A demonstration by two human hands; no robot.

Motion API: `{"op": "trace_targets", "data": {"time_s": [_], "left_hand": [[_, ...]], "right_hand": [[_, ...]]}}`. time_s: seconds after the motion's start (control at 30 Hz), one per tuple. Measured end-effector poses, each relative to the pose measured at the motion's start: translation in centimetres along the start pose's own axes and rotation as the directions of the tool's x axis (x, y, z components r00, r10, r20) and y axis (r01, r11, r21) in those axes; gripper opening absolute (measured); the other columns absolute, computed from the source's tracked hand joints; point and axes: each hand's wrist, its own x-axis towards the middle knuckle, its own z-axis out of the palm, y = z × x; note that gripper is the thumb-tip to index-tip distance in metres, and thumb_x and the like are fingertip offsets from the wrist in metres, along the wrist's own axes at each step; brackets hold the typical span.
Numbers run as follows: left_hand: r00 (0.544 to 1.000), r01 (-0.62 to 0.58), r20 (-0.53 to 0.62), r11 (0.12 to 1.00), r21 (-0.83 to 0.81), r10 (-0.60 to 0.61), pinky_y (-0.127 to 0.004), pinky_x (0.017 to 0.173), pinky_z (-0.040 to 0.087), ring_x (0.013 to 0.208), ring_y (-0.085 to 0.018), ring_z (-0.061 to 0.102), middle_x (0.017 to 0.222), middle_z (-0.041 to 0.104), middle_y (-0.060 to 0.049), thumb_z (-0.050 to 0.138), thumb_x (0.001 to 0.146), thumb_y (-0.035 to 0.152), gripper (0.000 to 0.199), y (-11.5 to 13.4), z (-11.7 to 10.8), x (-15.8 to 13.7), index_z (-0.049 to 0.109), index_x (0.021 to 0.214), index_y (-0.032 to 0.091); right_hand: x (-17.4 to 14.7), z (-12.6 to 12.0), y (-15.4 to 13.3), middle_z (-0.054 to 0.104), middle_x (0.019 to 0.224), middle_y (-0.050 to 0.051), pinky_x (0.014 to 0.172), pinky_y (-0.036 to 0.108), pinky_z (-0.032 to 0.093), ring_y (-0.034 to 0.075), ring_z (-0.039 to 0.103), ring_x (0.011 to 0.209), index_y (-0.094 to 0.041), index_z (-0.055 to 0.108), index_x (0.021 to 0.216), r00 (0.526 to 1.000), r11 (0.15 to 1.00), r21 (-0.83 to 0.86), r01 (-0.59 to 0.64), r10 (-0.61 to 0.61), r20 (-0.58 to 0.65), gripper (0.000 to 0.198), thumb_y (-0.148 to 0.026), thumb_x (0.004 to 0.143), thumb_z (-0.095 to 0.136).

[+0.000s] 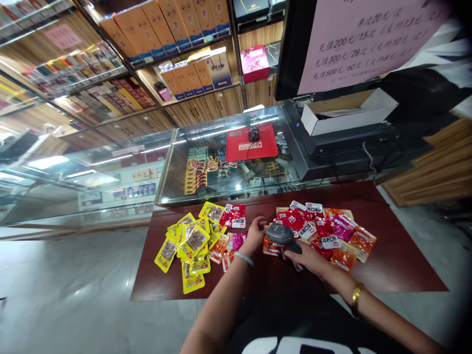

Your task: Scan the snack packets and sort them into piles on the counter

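Note:
My right hand (304, 256) grips the handle of a dark grey barcode scanner (279, 233). The scanner's head is over the left edge of a pile of red, orange and magenta snack packets (308, 230). Just left of the scanner is my left hand (255, 235), its fingers loosely bent and apart, with nothing visible in them. An orange packet (270, 247) lies partly hidden beneath the scanner. Left of my left hand are yellow snack packets (194, 241) in a heap, with red packets (234, 216) and a few orange ones (219, 247) beside them.
The packets lie on a dark red wooden tabletop (398, 260). Behind it stands a glass display counter (173, 184) with a red mat (236, 142) and a computer mouse (253, 133) on top. A monitor (291, 59) and an open white box (342, 118) are at the right.

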Motion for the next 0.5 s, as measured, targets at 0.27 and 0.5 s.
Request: {"op": "trace_targets", "data": {"time_s": [0.27, 0.5], "left_hand": [[0.870, 0.350, -0.465, 0.460, 0.816, 0.162, -0.048, 0.101, 0.032, 0.129, -0.040, 0.041, 0.135, 0.049, -0.025, 0.064, 0.079, 0.047, 0.058, 2.1, -7.2, 1.5, 0.050, 0.122, 0.009], [0.961, 0.233, -0.276, 0.529, 0.816, 0.002, -0.033, 0.083, 0.040, 0.096, -0.026, 0.066, 0.099, 0.070, -0.009, 0.064, 0.081, 0.045, 0.038, 1.1, -5.7, 1.0, 0.054, 0.109, 0.021]], "right_hand": [[0.4, 0.0, 0.3, 0.073, 0.101, 0.008, 0.089, 0.040, 0.049, 0.029, 0.065, 0.096, -0.017, 0.066, 0.110, 1.000, 0.999, 0.027, 0.018, -0.018, -0.009, 0.048, -0.049, 0.074, 0.070], [0.6, 0.0, -0.5, 0.073, 0.093, 0.006, 0.084, 0.040, 0.051, 0.027, 0.066, 0.089, -0.019, 0.066, 0.106, 0.999, 0.999, 0.041, 0.029, -0.028, -0.018, 0.045, -0.050, 0.074, 0.070]]}}
